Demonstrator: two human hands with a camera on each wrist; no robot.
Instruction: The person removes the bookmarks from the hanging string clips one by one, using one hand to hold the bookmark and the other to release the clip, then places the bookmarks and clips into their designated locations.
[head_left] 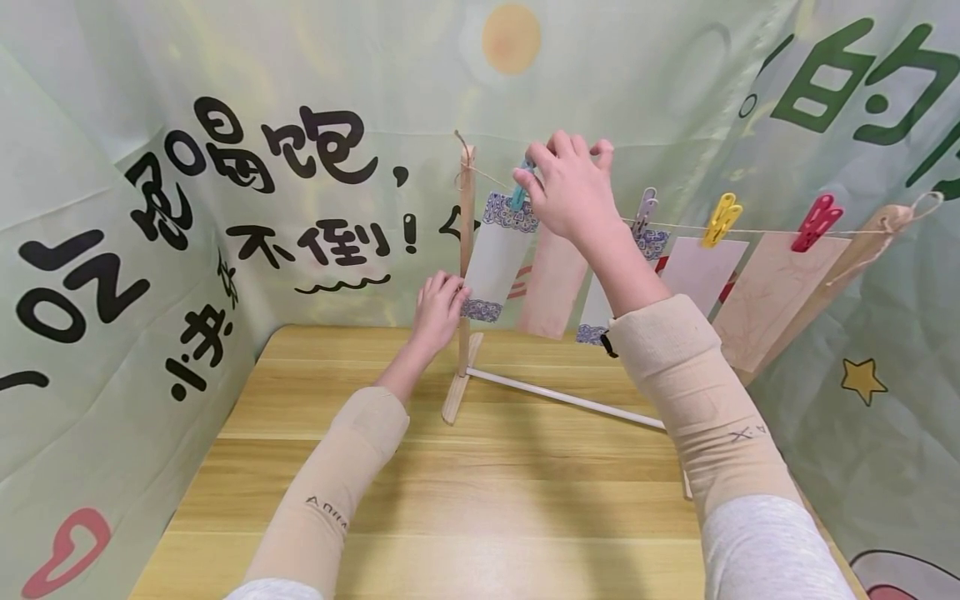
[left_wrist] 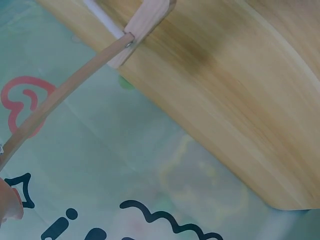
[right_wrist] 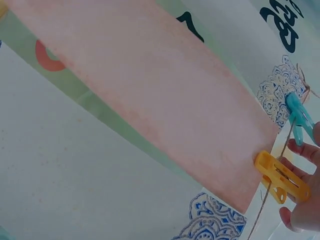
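A white paper strip with blue patterned ends hangs from a string at the rack's left. My left hand pinches its lower left edge beside the wooden post; just a fingertip shows in the left wrist view. Up at the string, my right hand pinches the handles of a blue clothespin, which sits on the strip's top edge. In the right wrist view, a yellow clothespin clips a pink strip right beside those fingers.
Farther right hang another blue-patterned strip, a pale strip and a beige strip, with purple, yellow and red clothespins. A white rod joins the rack's feet on the wooden table.
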